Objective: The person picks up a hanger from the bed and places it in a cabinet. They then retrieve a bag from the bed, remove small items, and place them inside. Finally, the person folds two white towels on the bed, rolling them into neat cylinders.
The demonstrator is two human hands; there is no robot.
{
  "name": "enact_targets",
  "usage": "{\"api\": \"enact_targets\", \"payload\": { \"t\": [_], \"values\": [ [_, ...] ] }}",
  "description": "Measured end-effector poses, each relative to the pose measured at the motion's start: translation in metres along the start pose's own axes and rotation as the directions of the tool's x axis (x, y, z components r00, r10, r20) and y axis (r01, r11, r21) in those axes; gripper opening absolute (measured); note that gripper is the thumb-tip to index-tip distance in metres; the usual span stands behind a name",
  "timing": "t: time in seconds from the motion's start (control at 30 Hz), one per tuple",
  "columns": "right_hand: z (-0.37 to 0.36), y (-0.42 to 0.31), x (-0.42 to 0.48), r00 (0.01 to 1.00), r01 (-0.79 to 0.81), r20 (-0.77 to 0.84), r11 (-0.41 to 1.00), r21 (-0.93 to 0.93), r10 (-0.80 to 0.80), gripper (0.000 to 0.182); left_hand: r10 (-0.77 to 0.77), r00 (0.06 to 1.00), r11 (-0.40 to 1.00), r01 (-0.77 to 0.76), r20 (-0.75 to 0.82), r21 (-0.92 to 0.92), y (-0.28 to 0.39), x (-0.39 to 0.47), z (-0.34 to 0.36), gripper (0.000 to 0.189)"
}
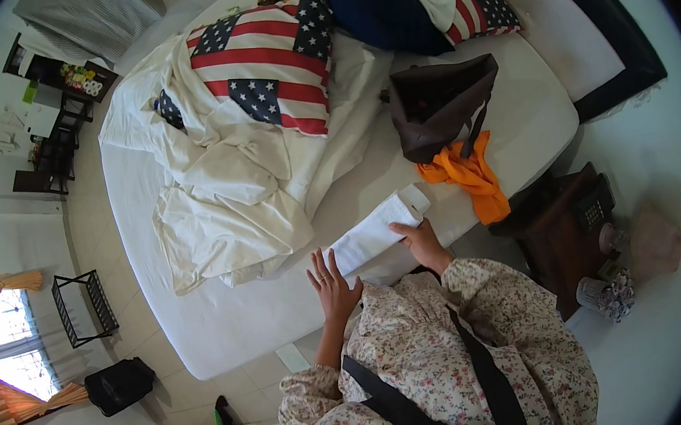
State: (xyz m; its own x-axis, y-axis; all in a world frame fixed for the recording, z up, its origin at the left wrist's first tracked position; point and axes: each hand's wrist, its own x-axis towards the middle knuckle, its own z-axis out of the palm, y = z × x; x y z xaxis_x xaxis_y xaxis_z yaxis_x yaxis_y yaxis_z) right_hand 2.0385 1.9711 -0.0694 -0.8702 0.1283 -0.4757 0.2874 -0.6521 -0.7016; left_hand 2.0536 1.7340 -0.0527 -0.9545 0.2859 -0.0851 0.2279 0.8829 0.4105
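A long, narrow folded white cloth [374,229], which looks like a towel, lies near the bed's front edge. My right hand [425,244] grips its right end, thumb on top and the other fingers hidden. At the cloth's left end is my left hand [336,295], fingers spread and a ring on one finger. Whether its fingertips touch the cloth or sit just beside it, I cannot tell. Beyond the cloth, a crumpled white sheet [244,192] covers part of the white mattress [227,326].
On the bed are a star-and-stripe pillow [273,63], a dark blue pillow [367,8], an open brown bag [445,106] and an orange cloth [468,176]. At right stands a wooden nightstand [561,238] with a telephone [592,212]. A black suitcase [119,385] and a luggage rack [85,307] stand left.
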Motion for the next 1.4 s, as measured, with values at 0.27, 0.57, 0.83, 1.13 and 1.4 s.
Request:
{"api": "enact_targets", "payload": {
  "t": [0.27,0.57,0.83,1.13,1.4],
  "values": [
    [-0.059,-0.017,0.044,0.996,-0.094,-0.020,0.990,-0.106,0.092,0.033,0.083,0.993,0.852,-0.112,0.079,0.511,-0.054,-0.009,0.095,0.079],
    [-0.111,0.004,0.080,0.960,0.216,0.099,0.470,-0.856,-0.262,0.021,0.001,0.992,0.913,-0.053,0.129,0.404,-0.040,-0.003,0.086,0.081],
    [-0.103,-0.002,0.079,0.964,0.145,0.050,0.354,-0.924,-0.263,0.023,-0.055,0.998,0.900,0.036,0.032,0.435,-0.031,0.004,0.077,0.088],
    [-0.109,-0.007,0.087,0.976,0.114,0.045,0.323,-0.940,-0.214,0.024,-0.106,0.993,0.889,0.116,-0.047,0.443,-0.033,0.008,0.096,0.093],
    [-0.098,0.005,0.088,0.951,0.021,-0.012,0.104,-0.994,-0.309,0.029,-0.280,0.945,0.872,0.176,0.171,0.457,-0.020,0.012,0.080,0.087]
  ]
}}
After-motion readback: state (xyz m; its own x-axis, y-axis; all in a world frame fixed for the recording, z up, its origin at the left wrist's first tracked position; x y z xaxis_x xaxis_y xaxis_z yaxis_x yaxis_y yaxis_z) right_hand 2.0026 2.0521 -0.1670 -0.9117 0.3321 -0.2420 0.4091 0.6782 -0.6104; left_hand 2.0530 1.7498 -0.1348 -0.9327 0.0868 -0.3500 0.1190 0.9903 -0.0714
